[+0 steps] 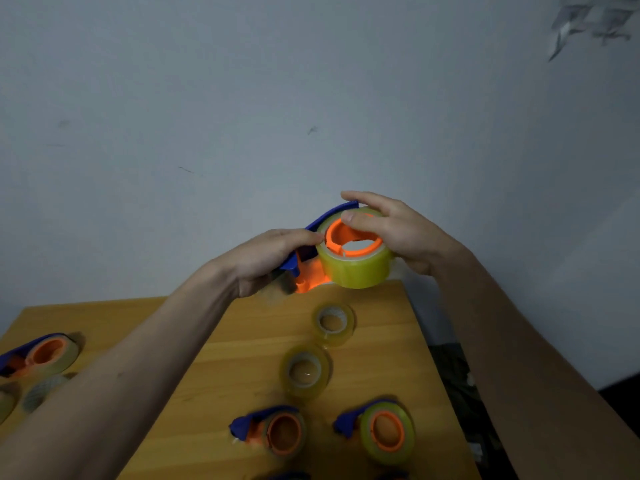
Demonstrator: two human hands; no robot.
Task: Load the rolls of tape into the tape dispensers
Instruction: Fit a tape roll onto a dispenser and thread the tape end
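Above the far edge of the wooden table (346,427) I hold a blue and orange tape dispenser (332,216). A yellowish clear roll of tape (356,268) sits around its orange hub. My left hand (263,258) grips the dispenser's blue handle from the left. My right hand (394,230) holds the roll, thumb across the hub's rim and fingers behind the roll. Two loose rolls lie flat on the table, one (334,323) farther and one (304,372) nearer.
Three loaded dispensers rest on the table: one (38,355) at the left edge, two near the front, one (273,431) and one (381,431). More rolls (38,391) lie at the left, partly behind my forearm. A grey wall rises behind; the table's right edge drops to dark floor.
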